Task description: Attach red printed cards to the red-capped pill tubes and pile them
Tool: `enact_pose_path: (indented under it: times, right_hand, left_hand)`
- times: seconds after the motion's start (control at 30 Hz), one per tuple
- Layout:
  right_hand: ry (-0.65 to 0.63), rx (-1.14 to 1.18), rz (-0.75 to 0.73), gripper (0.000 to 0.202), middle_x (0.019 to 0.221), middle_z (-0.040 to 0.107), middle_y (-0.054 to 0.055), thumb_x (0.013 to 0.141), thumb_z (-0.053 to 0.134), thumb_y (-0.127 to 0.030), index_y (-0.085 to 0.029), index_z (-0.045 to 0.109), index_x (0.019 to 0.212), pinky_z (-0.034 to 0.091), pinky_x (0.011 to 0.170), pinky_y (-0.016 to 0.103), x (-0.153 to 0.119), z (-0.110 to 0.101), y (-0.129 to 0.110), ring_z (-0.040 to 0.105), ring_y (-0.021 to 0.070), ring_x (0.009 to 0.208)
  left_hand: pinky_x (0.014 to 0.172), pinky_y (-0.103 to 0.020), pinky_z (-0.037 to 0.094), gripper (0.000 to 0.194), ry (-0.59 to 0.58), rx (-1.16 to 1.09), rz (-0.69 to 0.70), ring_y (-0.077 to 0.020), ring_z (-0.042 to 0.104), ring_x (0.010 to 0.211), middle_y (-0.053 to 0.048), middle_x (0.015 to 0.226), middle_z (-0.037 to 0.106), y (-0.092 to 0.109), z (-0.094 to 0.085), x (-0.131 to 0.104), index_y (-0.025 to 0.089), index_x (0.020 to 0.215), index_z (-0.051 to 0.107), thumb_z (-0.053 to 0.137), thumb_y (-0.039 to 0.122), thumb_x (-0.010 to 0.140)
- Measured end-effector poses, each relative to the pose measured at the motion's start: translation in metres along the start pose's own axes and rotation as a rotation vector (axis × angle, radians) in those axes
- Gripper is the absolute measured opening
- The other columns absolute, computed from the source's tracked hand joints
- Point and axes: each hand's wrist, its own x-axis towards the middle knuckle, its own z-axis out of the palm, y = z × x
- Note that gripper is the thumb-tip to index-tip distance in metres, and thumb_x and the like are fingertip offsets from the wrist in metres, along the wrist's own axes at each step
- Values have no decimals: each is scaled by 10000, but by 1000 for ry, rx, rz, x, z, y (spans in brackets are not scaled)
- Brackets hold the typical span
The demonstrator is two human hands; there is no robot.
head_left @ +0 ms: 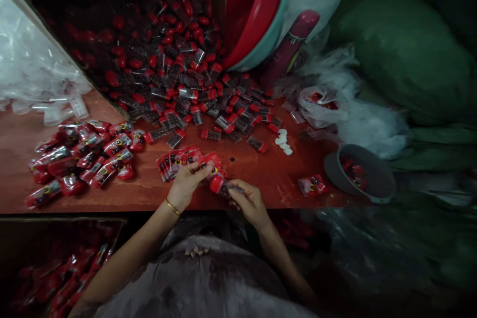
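Between the thumb and fingers of my left hand [185, 182] is a red printed plastic wrapper [211, 161]. My right hand [250, 202] grips a small clear bottle [224, 188] with dark contents, its red cap pointing left toward the wrapper. The cap is right beside the wrapper; I cannot tell whether it is inside the opening. Just beyond my left hand, a fanned row of flat red wrappers [175, 160] lies on the red tabletop [276, 179]. To the left lies a heap of wrapped bottles [87, 151].
A large tipped carton [48, 35] spills unwrapped red-capped bottles [186, 84] across the table. Basins [253, 5] and a maroon flask [288, 47] stand behind. White discs [283, 142] and a grey bowl [376, 179] are to the right. Below left, a box contains wrapped pieces [70, 283].
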Motion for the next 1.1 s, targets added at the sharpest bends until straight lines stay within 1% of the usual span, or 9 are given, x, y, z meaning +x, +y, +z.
enact_pose_path:
  times: [0.07,0.13,0.23,0.33,0.47,0.63,0.83,1.03,1.1]
  right_hand:
    - [26,23,8,227,585,514,-23,797,518,-387,-183,617,796,332,389,178,1,0,1,466,89,461]
    - [34,45,4,230,606,522,-21,795,518,-393,-185,616,799,336,389,179,1,0,1,475,91,470]
    - [24,44,-12,210,576,493,-30,793,525,-370,-182,617,792,335,403,181,0,0,2,438,85,459]
    - [3,22,-14,192,550,461,-40,795,527,-352,-183,617,784,334,423,188,-2,1,1,403,81,451]
    - [-14,18,-23,200,545,466,-38,800,521,-358,-183,615,772,327,432,194,-3,2,-2,410,85,454]
    - [-8,33,-9,202,557,491,-31,790,525,-360,-180,616,782,327,421,191,-2,3,-7,431,87,457]
    - [-3,33,7,197,541,457,-43,798,512,-351,-177,594,757,305,408,180,0,2,-1,414,76,447]
    - [16,50,-1,200,567,472,-38,804,511,-358,-182,601,777,300,405,179,1,4,6,432,80,463]
    - [32,52,0,208,579,490,-33,805,514,-367,-181,608,799,308,407,180,2,4,8,439,81,466]
  left_hand:
    - [581,-244,495,383,-12,-9,-19,-119,599,559,-22,632,689,-1,0,-1,131,672,705,867,327,386]
    - [570,-231,491,385,33,-39,-26,-109,596,554,-18,641,691,-3,0,0,132,667,701,873,311,373]
    - [533,-212,475,389,119,-90,-32,-96,582,527,-3,603,674,-2,-1,5,134,627,680,874,338,360]
    - [521,-224,476,399,144,-87,-54,-104,576,510,-4,567,656,0,-2,9,133,582,653,867,386,360]
    - [502,-220,465,406,116,-46,-72,-100,563,497,-5,560,653,3,-3,9,133,577,650,860,410,368]
    - [509,-208,469,442,104,-3,-35,-90,558,510,-1,579,663,6,1,3,132,597,679,868,407,309]
    - [481,-202,443,430,92,34,-12,-83,537,489,4,554,645,4,-2,5,126,591,671,853,440,360]
    - [602,-234,502,371,-14,4,43,-107,600,584,-11,661,689,-3,-2,3,132,691,692,860,339,433]
    - [615,-239,509,362,-23,-2,60,-110,608,592,-7,669,693,-6,-2,3,135,704,689,862,311,439]
